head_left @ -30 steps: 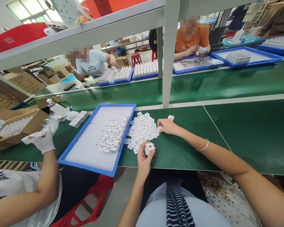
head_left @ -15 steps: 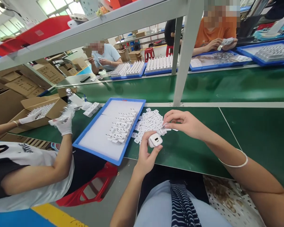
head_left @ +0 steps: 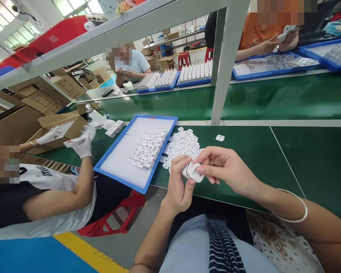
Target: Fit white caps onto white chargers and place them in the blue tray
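Half a second ago the right hand (head_left: 230, 167) held a thin white plate (head_left: 196, 173) apart from the white block (head_left: 185, 171); now it holds that plate against the block's end, covering the slotted face that showed then. The left hand (head_left: 178, 189) is closed around the block, and the right thumb and fingers pinch the plate. Both pieces are held just right of the blue-rimmed tray (head_left: 116, 153). The block is glossy with rounded edges; the plate is a rounded square with small dark print, too small to read. Beside the tray's right rim, a pile of similar plates (head_left: 184, 144) covers part of the green surface (head_left: 250, 151). Rows of pronged white pieces (head_left: 149, 149) stand inside the tray. Left of it, a white-gloved co-worker (head_left: 57, 197) sits at an open carton (head_left: 78, 126); beyond it, a person in orange (head_left: 258, 34) handles a white item.
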Demonstrator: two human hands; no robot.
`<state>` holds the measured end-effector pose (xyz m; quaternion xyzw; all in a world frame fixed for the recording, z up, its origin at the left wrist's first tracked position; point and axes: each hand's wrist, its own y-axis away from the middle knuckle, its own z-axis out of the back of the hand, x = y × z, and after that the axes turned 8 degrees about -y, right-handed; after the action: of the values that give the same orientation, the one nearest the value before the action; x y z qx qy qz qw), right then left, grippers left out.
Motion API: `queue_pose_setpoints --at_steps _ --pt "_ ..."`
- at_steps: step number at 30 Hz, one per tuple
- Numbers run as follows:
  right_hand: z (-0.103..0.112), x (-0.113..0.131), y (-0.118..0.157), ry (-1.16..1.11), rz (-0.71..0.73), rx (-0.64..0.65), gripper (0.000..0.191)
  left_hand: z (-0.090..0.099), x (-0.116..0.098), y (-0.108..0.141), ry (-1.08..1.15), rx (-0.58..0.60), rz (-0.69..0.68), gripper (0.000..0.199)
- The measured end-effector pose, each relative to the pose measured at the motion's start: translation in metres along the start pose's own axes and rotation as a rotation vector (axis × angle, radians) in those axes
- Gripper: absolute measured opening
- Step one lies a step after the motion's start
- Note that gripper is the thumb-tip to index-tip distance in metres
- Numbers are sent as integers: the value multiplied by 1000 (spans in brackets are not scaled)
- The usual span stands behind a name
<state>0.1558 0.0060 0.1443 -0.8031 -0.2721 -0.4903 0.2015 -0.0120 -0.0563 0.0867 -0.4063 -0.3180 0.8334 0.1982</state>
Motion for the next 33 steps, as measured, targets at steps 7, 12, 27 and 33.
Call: queue_pose_setpoints --at_steps 7,12,27,33 --pt "2 3 -1 -3 0 21 20 -2 0 -1 -14 2 -42 43" --pt "2 5 -1 60 -3 18 24 -2 -1 0 -15 5 -36 43" --pt "6 8 0 38 -112 70 37 2 -3 -3 30 37 -143 43" --pt "6 8 -1 104 -111 63 36 1 -1 -2 43 74 -123 43"
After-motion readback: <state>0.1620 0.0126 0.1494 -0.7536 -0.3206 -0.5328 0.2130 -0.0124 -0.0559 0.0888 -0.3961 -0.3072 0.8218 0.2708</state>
